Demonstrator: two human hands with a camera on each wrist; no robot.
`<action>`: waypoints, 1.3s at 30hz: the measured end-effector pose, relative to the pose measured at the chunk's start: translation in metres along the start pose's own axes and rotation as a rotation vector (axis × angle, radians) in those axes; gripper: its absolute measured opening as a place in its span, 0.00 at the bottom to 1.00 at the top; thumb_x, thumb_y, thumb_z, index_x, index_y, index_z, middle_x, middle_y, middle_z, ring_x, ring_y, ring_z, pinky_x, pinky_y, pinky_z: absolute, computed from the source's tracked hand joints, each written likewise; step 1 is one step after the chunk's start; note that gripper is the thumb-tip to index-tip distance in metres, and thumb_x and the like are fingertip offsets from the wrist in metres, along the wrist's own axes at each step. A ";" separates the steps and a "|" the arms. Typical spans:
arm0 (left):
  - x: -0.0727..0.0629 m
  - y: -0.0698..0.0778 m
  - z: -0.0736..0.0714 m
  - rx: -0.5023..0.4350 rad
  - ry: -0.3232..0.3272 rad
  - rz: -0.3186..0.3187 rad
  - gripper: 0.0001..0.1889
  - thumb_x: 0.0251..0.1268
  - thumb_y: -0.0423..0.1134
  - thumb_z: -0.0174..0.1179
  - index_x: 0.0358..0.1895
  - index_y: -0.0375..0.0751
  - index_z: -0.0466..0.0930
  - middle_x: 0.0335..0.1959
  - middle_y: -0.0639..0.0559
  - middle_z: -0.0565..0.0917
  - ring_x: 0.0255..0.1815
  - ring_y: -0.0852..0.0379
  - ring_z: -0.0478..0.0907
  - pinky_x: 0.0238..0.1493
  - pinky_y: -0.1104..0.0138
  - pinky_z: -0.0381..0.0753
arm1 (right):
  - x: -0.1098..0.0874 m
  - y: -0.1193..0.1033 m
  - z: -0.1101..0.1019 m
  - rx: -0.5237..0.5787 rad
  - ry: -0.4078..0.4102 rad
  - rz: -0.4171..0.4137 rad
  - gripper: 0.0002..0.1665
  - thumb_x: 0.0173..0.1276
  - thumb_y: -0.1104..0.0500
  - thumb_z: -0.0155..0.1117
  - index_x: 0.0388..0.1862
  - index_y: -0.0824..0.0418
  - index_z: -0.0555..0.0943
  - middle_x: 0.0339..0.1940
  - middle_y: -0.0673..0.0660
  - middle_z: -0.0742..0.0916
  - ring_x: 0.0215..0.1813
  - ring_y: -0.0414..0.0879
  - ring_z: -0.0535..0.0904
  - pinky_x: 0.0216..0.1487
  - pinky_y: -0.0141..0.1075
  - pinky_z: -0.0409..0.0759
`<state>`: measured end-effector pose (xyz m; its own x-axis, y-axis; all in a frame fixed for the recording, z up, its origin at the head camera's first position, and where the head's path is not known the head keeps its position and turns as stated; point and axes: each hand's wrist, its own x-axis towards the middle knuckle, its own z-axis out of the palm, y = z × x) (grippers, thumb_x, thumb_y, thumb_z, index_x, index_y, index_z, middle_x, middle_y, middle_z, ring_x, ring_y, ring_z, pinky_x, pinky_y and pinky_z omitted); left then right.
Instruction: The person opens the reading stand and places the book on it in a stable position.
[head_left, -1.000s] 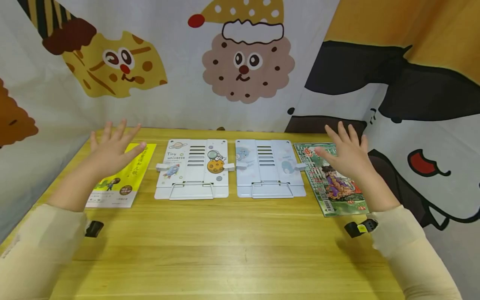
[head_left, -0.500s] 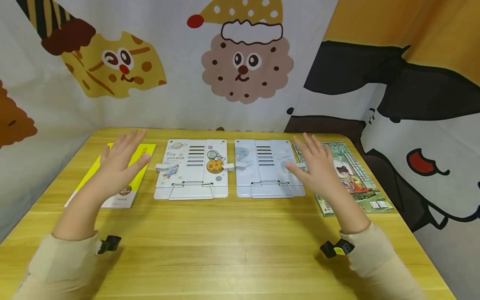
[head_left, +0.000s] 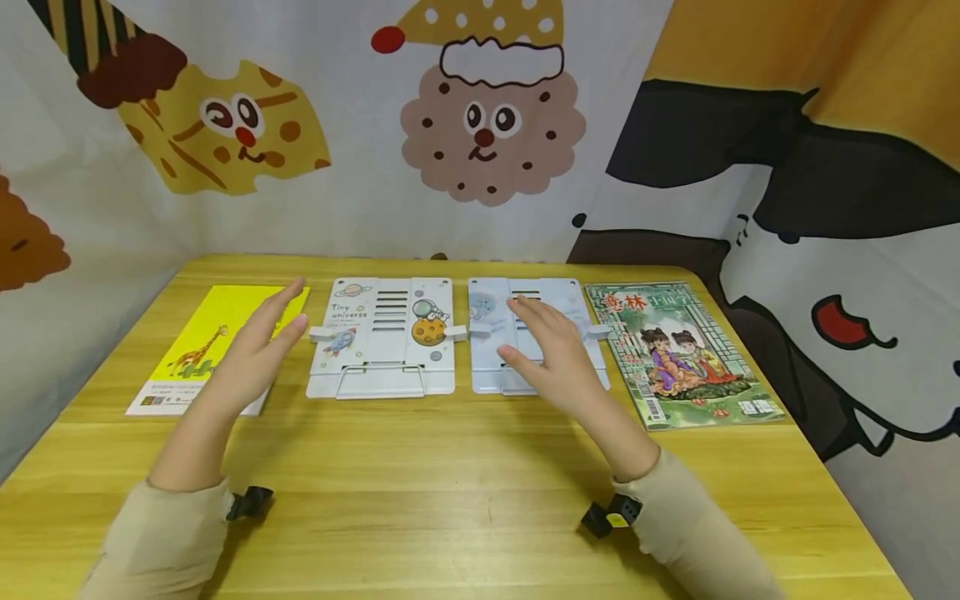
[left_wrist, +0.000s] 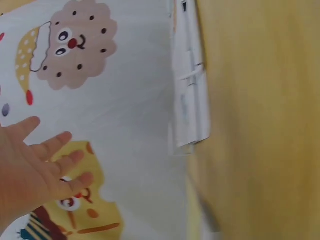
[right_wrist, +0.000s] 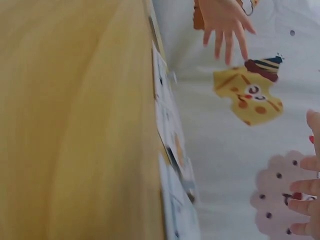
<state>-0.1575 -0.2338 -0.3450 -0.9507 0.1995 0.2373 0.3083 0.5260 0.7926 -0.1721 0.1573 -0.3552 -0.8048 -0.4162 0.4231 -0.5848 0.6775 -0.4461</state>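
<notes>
My left hand (head_left: 258,354) hovers over the right side of a yellow book (head_left: 197,312), fingers straight and thumb spread, holding nothing. My right hand (head_left: 557,354), likewise straight-fingered and holding nothing, overlaps a pale blue book stand (head_left: 486,358) in the head view. Left of that stand lies a white one (head_left: 356,342) printed with an astronaut and "Tiny universe"; both are folded flat, with wire rests in front and side clips. In the left wrist view, the left hand (left_wrist: 35,175) shows spread fingers. The right wrist view catches the right hand's fingers (right_wrist: 305,205) at its edge.
A green illustrated magazine (head_left: 678,358) lies at the right of the wooden table (head_left: 420,500). Behind the table hangs a white curtain (head_left: 360,208) with cartoon prints. Each wrist carries a small black camera.
Both hands have moved inward with palms turning to face each other. The right hand went from over the magazine to over the pale blue stand, leaving the magazine cover in full view.
</notes>
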 end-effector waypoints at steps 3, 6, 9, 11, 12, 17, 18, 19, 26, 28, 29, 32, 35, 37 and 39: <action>0.001 -0.007 0.005 -0.035 0.007 -0.018 0.29 0.77 0.46 0.43 0.76 0.45 0.49 0.73 0.41 0.58 0.71 0.40 0.53 0.65 0.44 0.54 | 0.002 -0.007 0.014 0.066 -0.018 0.003 0.37 0.71 0.39 0.52 0.73 0.55 0.64 0.72 0.57 0.67 0.72 0.57 0.59 0.68 0.60 0.51; 0.001 -0.014 0.007 -0.066 0.012 -0.004 0.27 0.78 0.43 0.42 0.75 0.41 0.52 0.68 0.36 0.64 0.67 0.38 0.60 0.62 0.63 0.64 | 0.005 -0.013 0.028 0.118 -0.040 0.014 0.35 0.72 0.40 0.53 0.72 0.54 0.65 0.71 0.55 0.68 0.71 0.54 0.59 0.67 0.59 0.54; 0.002 -0.022 0.009 -0.089 0.011 0.004 0.26 0.78 0.42 0.42 0.74 0.38 0.56 0.65 0.35 0.68 0.63 0.40 0.65 0.52 0.80 0.65 | 0.009 -0.016 0.040 0.162 -0.048 0.038 0.34 0.71 0.41 0.54 0.71 0.54 0.68 0.70 0.55 0.70 0.70 0.52 0.62 0.67 0.55 0.57; 0.003 -0.029 0.011 -0.106 0.003 -0.002 0.25 0.78 0.42 0.43 0.73 0.37 0.58 0.63 0.35 0.71 0.59 0.43 0.69 0.51 0.81 0.67 | 0.010 -0.017 0.048 0.198 -0.055 0.063 0.33 0.71 0.41 0.56 0.69 0.55 0.69 0.69 0.54 0.72 0.69 0.51 0.64 0.67 0.52 0.59; 0.004 -0.032 0.012 -0.108 -0.001 -0.009 0.25 0.78 0.43 0.44 0.72 0.36 0.59 0.61 0.36 0.72 0.57 0.44 0.71 0.51 0.80 0.68 | 0.011 -0.017 0.052 0.214 -0.060 0.073 0.33 0.70 0.42 0.57 0.69 0.55 0.70 0.67 0.54 0.73 0.68 0.50 0.65 0.67 0.50 0.60; 0.003 -0.051 0.018 -0.058 -0.039 -0.074 0.26 0.75 0.46 0.49 0.68 0.35 0.66 0.53 0.38 0.76 0.45 0.46 0.77 0.42 0.72 0.75 | 0.015 -0.016 0.072 0.324 -0.078 0.094 0.30 0.68 0.47 0.62 0.65 0.59 0.74 0.58 0.56 0.80 0.56 0.50 0.75 0.59 0.48 0.71; 0.003 -0.054 0.020 -0.042 -0.046 -0.088 0.26 0.74 0.47 0.51 0.68 0.35 0.67 0.51 0.38 0.77 0.43 0.45 0.77 0.38 0.71 0.75 | 0.015 -0.015 0.076 0.351 -0.077 0.099 0.29 0.68 0.49 0.63 0.63 0.60 0.75 0.56 0.57 0.82 0.54 0.51 0.77 0.56 0.48 0.72; 0.003 -0.056 0.021 -0.028 -0.056 -0.102 0.26 0.73 0.48 0.52 0.67 0.35 0.68 0.49 0.39 0.78 0.40 0.45 0.77 0.35 0.69 0.75 | 0.015 -0.015 0.080 0.376 -0.076 0.111 0.28 0.68 0.50 0.63 0.62 0.61 0.75 0.54 0.57 0.83 0.51 0.51 0.77 0.54 0.48 0.74; 0.005 -0.070 0.027 -0.032 -0.149 -0.217 0.23 0.69 0.46 0.58 0.59 0.33 0.76 0.34 0.39 0.81 0.29 0.48 0.77 0.25 0.63 0.79 | 0.017 -0.015 0.107 0.416 -0.084 0.188 0.23 0.64 0.53 0.68 0.56 0.62 0.80 0.43 0.54 0.86 0.43 0.47 0.79 0.42 0.37 0.78; 0.005 -0.072 0.028 -0.033 -0.171 -0.238 0.22 0.68 0.46 0.59 0.57 0.33 0.77 0.30 0.41 0.80 0.27 0.49 0.76 0.24 0.64 0.78 | 0.017 -0.016 0.114 0.407 -0.092 0.194 0.22 0.64 0.54 0.68 0.55 0.61 0.81 0.41 0.53 0.86 0.41 0.46 0.79 0.41 0.35 0.78; 0.005 -0.073 0.029 -0.033 -0.183 -0.248 0.22 0.67 0.46 0.60 0.57 0.32 0.77 0.30 0.42 0.80 0.26 0.49 0.75 0.23 0.64 0.77 | 0.017 -0.017 0.116 0.404 -0.098 0.199 0.22 0.63 0.54 0.69 0.54 0.61 0.81 0.40 0.52 0.86 0.41 0.45 0.79 0.41 0.35 0.77; 0.005 -0.074 0.031 -0.027 -0.220 -0.265 0.22 0.66 0.44 0.61 0.56 0.32 0.78 0.32 0.44 0.81 0.25 0.51 0.74 0.23 0.66 0.75 | 0.018 -0.020 0.124 0.404 -0.116 0.214 0.21 0.62 0.55 0.70 0.53 0.60 0.82 0.39 0.51 0.86 0.39 0.44 0.79 0.41 0.34 0.77; 0.005 -0.075 0.033 -0.018 -0.242 -0.281 0.19 0.65 0.42 0.62 0.54 0.32 0.79 0.34 0.45 0.83 0.25 0.53 0.74 0.23 0.67 0.75 | 0.019 -0.023 0.132 0.380 -0.137 0.218 0.21 0.61 0.55 0.71 0.52 0.59 0.82 0.38 0.49 0.86 0.39 0.42 0.78 0.43 0.32 0.76; 0.006 -0.075 0.034 -0.002 -0.256 -0.266 0.18 0.65 0.39 0.63 0.53 0.31 0.80 0.35 0.46 0.83 0.25 0.53 0.73 0.23 0.67 0.74 | 0.020 -0.024 0.136 0.356 -0.135 0.218 0.21 0.59 0.56 0.72 0.51 0.59 0.83 0.37 0.49 0.86 0.38 0.41 0.78 0.43 0.31 0.76; 0.008 -0.074 0.037 0.013 -0.266 -0.249 0.16 0.64 0.38 0.63 0.51 0.31 0.81 0.34 0.46 0.83 0.25 0.54 0.73 0.24 0.67 0.73 | 0.021 -0.025 0.138 0.333 -0.120 0.223 0.21 0.58 0.58 0.73 0.51 0.60 0.83 0.35 0.49 0.87 0.37 0.40 0.78 0.42 0.29 0.76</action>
<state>-0.1869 -0.2411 -0.4225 -0.9552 0.2712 -0.1183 0.0700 0.5957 0.8001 -0.1883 0.0482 -0.4439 -0.9099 -0.3626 0.2016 -0.3801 0.5340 -0.7553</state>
